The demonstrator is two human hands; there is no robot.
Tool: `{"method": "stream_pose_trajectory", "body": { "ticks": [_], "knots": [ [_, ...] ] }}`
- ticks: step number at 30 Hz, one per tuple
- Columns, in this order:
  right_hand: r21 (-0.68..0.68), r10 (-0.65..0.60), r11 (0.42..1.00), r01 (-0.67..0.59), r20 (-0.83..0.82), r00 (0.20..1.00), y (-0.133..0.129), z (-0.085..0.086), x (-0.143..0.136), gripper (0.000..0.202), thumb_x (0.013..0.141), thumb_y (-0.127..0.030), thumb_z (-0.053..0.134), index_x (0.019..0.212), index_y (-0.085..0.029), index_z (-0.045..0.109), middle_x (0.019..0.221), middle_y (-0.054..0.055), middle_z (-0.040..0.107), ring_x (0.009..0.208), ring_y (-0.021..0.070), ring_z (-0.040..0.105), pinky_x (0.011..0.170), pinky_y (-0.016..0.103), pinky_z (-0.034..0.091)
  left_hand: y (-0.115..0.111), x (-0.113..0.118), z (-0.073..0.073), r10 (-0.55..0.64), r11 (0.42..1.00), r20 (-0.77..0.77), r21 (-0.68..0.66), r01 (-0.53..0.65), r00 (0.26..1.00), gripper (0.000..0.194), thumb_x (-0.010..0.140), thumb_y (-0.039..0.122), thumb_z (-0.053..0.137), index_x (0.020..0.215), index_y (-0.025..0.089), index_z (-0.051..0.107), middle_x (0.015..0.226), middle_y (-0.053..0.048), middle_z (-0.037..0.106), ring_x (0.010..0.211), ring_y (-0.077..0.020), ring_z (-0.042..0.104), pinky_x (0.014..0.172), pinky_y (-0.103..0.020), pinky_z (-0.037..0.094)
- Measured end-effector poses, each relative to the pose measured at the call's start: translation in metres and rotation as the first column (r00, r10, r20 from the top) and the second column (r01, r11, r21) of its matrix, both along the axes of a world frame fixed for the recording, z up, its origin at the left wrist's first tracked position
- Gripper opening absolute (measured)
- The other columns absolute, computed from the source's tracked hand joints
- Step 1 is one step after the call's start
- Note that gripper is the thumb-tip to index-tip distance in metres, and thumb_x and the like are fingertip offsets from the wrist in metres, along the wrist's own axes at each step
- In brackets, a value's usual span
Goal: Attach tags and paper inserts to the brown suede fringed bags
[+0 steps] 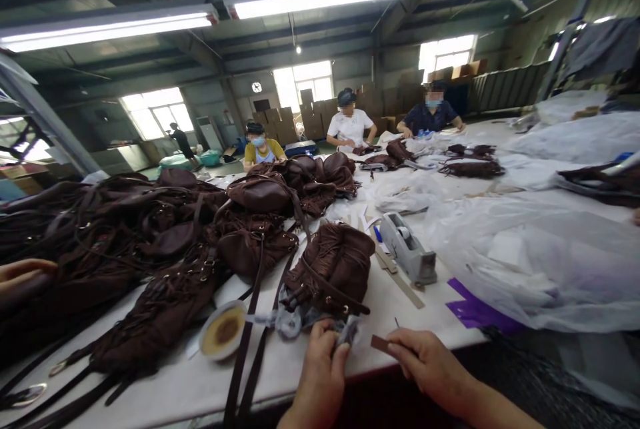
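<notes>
My left hand (323, 366) is closed on a piece of crumpled grey plastic wrap (349, 330) at the table's front edge. Just behind it lies a dark brown fringed bag (335, 262), its strap trailing across the front. To the right, my right hand (425, 362) pinches a small flat brown strip (381, 344), which points toward my left hand without touching it. A thin dark tip sticks up above the right fingers; what it belongs to is hidden. A white bowl of yellowish-brown stuff (223, 330) sits left of my hands.
Brown bags (175, 236) are heaped across the left. A grey tape dispenser (407, 249), purple sheet (475, 306) and clear plastic bags (525, 262) lie right. Another person's hand (25, 276) reaches in at far left. Several people are across the table and beyond.
</notes>
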State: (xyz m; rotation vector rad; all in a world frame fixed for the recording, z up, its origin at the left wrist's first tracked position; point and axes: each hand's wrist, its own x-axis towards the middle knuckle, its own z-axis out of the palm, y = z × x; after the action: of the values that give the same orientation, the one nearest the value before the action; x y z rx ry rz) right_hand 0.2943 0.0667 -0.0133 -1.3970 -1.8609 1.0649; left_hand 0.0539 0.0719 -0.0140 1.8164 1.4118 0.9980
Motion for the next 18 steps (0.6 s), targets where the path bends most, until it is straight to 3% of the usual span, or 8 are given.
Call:
{"method": "stream_pose_trajectory", "body": {
  "ticks": [2,5,7,10,15,18],
  "knots": [
    [-0.055,-0.046,0.997,0.046,0.012,0.999,-0.007,0.006,-0.011,0.039,0.095,-0.045,0.045,0.067,-0.020,0.055,0.057,-0.002,0.056,0.054,0.0132,0.054,0.054,0.024,0.039,0.002,0.006,0.016,0.065,0.952,0.268,-0.305,0.020,0.961,0.027,0.088,0.040,0.061,0.080,0.015,0.067,0.101,-0.011,0.063,0.086,-0.0219,0.062,0.074,-0.036,0.057],
    [-0.228,-0.106,0.969,0.097,-0.030,0.994,-0.009,0.011,-0.027,0.036,0.090,-0.050,0.048,0.070,-0.021,0.054,0.052,-0.003,0.055,0.039,0.0111,0.047,0.040,0.021,0.032,0.002,0.010,0.027,0.275,0.805,0.565,-0.578,0.134,0.778,0.041,0.075,0.053,0.077,0.082,0.014,0.067,0.078,-0.002,0.059,0.065,-0.0116,0.052,0.057,-0.023,0.048],
    [-0.280,-0.119,0.955,0.097,-0.062,0.991,-0.007,0.012,-0.036,0.036,0.088,-0.052,0.050,0.071,-0.021,0.054,0.051,-0.004,0.055,0.036,0.0102,0.044,0.037,0.020,0.028,0.000,0.011,0.030,0.340,0.765,0.657,-0.610,0.208,0.673,0.047,0.066,0.053,0.086,0.082,0.013,0.068,0.074,0.000,0.058,0.062,-0.0087,0.048,0.055,-0.019,0.045],
    [-0.242,-0.114,0.966,0.096,-0.060,0.992,-0.003,0.015,-0.047,0.038,0.089,-0.053,0.049,0.069,-0.021,0.052,0.051,-0.003,0.055,0.039,0.0108,0.047,0.039,0.020,0.030,-0.002,0.010,0.035,0.359,0.740,0.709,-0.613,0.278,0.607,0.049,0.063,0.051,0.090,0.083,0.011,0.069,0.074,0.000,0.060,0.060,-0.0070,0.048,0.053,-0.017,0.043],
    [0.063,-0.060,0.997,0.050,0.169,0.984,-0.001,0.003,-0.054,0.035,0.090,-0.040,0.042,0.063,-0.023,0.056,0.065,0.005,0.067,0.064,0.0210,0.063,0.062,0.030,0.045,-0.005,0.016,0.037,0.357,0.762,0.714,-0.595,0.254,0.602,0.050,0.062,0.052,0.090,0.082,0.011,0.069,0.075,-0.003,0.063,0.060,-0.0076,0.051,0.052,-0.017,0.040],
    [0.092,-0.001,0.996,-0.010,0.121,0.993,-0.002,-0.020,-0.052,0.032,0.090,-0.039,0.042,0.072,-0.030,0.066,0.078,0.006,0.073,0.076,0.0254,0.068,0.070,0.036,0.050,-0.011,0.020,0.025,0.393,0.789,0.668,-0.598,0.142,0.632,0.056,0.052,0.060,0.091,0.070,0.013,0.067,0.063,-0.002,0.057,0.050,-0.0088,0.046,0.047,-0.023,0.038]
  ]
}}
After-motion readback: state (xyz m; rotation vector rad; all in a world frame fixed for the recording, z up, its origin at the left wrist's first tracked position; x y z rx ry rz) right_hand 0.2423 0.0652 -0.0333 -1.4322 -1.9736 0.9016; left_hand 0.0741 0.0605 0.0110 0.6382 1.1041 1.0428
